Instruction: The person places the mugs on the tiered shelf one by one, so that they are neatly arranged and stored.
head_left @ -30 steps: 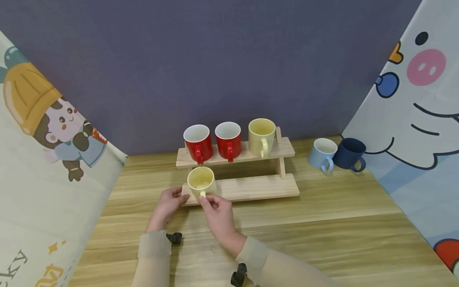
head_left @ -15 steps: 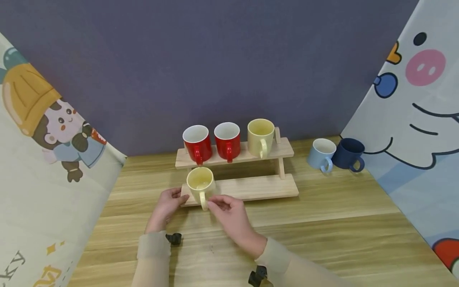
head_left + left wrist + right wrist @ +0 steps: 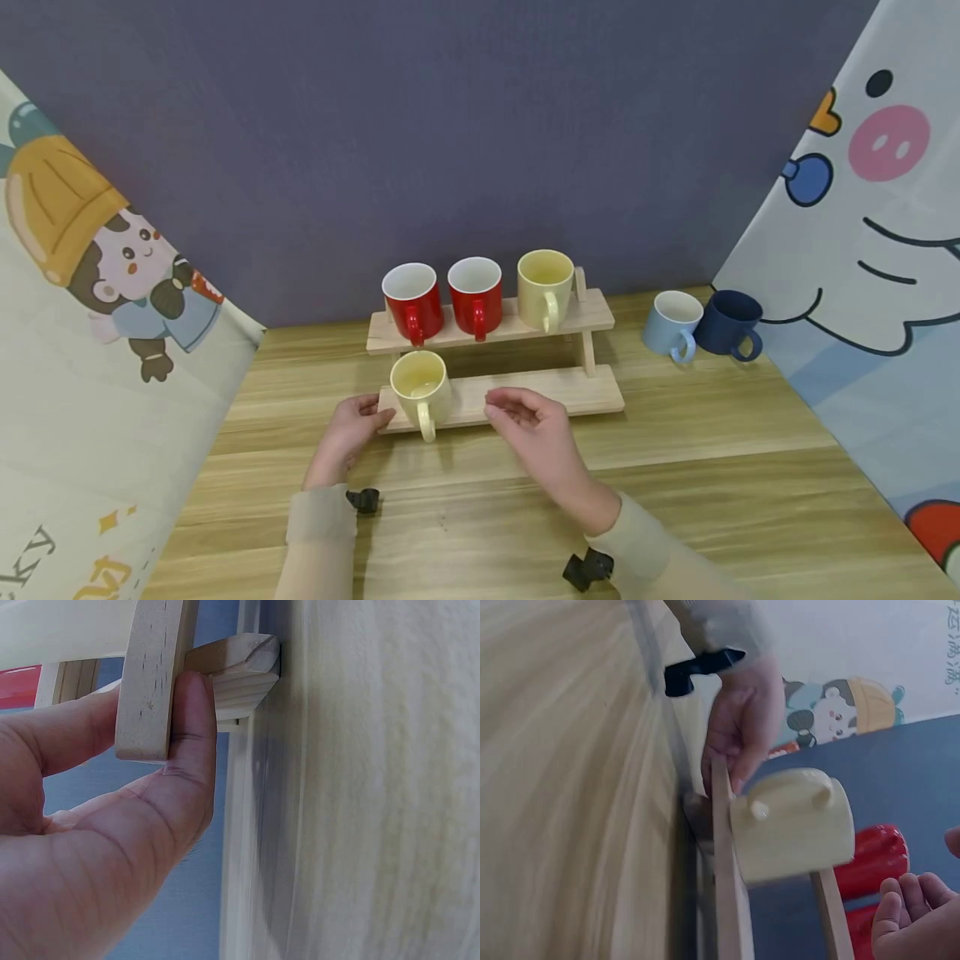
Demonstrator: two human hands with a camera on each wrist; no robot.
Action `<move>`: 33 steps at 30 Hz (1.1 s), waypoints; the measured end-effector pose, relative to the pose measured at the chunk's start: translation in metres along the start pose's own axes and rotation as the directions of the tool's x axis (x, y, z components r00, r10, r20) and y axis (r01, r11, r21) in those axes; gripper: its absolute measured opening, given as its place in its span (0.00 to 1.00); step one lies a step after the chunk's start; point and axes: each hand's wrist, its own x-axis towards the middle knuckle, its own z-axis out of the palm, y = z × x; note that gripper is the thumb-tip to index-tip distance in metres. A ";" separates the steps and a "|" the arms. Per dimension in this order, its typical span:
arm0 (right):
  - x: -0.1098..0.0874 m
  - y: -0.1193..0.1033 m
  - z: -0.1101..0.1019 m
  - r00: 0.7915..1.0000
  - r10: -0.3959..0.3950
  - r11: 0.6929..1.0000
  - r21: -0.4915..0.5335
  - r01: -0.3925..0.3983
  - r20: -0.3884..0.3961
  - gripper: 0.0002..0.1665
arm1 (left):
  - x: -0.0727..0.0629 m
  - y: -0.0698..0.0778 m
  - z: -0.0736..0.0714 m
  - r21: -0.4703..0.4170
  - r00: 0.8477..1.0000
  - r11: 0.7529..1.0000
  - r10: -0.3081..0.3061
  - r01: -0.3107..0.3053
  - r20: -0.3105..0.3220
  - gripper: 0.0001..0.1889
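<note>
The wooden rack is pinched at its lower left end by the left hand; the yellow mug is set on its lower shelf, just right of those fingers. Near the rack's middle, the right hand is held empty, fingers narrowly parted.

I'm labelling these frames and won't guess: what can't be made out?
Head view: some fingers of the left hand, hidden by the lower shelf.
Left wrist view: which red mug shows, since the left edge cuts it.
Right wrist view: part of the right hand, cut by the right edge.
</note>
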 end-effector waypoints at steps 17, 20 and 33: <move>0.017 -0.020 -0.091 0.965 -0.154 0.983 -0.136 0.127 -0.212 0.13 | -0.003 0.003 0.002 -0.007 1.000 1.000 0.013 -0.013 0.002 0.28; 0.020 -0.022 -0.108 0.954 -0.151 0.976 -0.192 0.103 -0.259 0.14 | -0.002 0.002 0.002 -0.017 1.000 1.000 0.013 -0.013 0.001 0.28; 0.038 -0.013 -0.189 0.917 -0.154 0.903 -0.430 -0.021 -0.369 0.20 | -0.003 0.002 0.002 -0.010 1.000 1.000 0.013 -0.014 -0.011 0.27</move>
